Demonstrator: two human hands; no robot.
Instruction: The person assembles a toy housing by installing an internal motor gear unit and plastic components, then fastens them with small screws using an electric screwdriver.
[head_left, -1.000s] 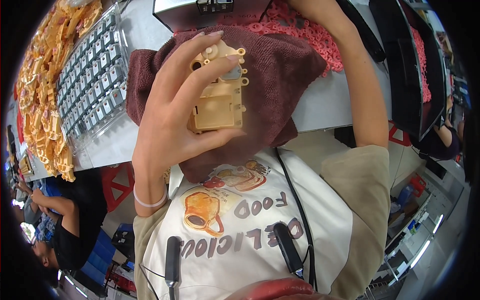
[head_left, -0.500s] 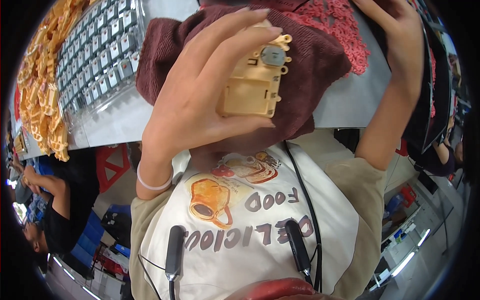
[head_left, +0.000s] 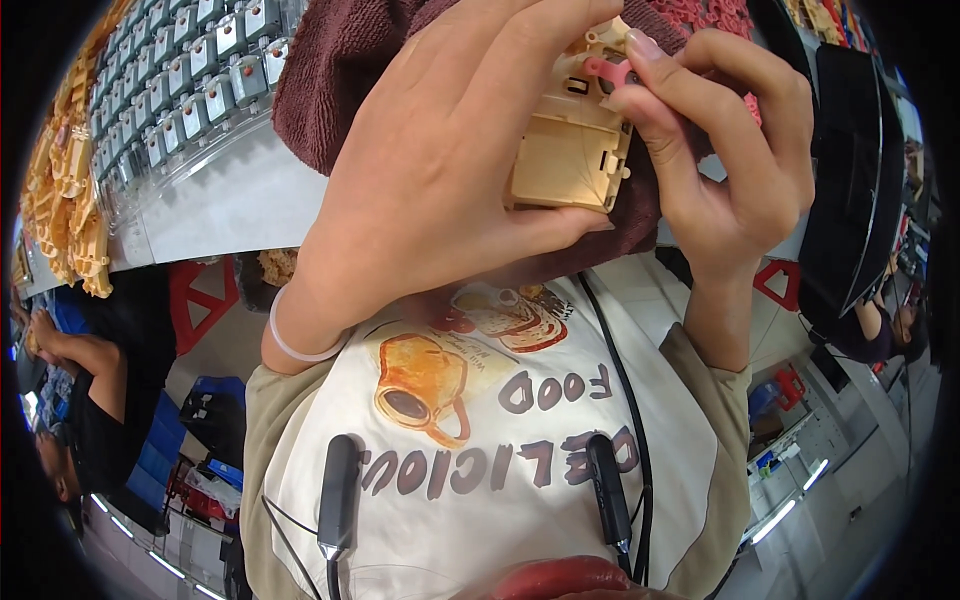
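My left hand (head_left: 430,170) grips a pale yellow plastic housing (head_left: 562,150) by its sides, thumb along the near edge and fingers over the far end. The housing shows a square recess and small lugs on its right edge. Between thumb and index finger of my right hand (head_left: 730,150) is a small pink plastic part (head_left: 606,72), set against the far right part of the housing. The fingertips partly hide that part, so whether it is seated cannot be told. Under both hands lies a maroon towel (head_left: 325,95).
Rows of small grey motor-like units (head_left: 222,100) fill a clear plastic tray (head_left: 150,185) on the left. Beyond it lie piled yellow plastic parts (head_left: 62,200). More pink parts (head_left: 715,15) heap at the far right, beside a black panel (head_left: 850,180). Another person (head_left: 90,370) sits at far left.
My right hand has come back from the pink pile and brought a pink part onto the housing. My left hand, still holding the housing, has shifted slightly to the right and away.
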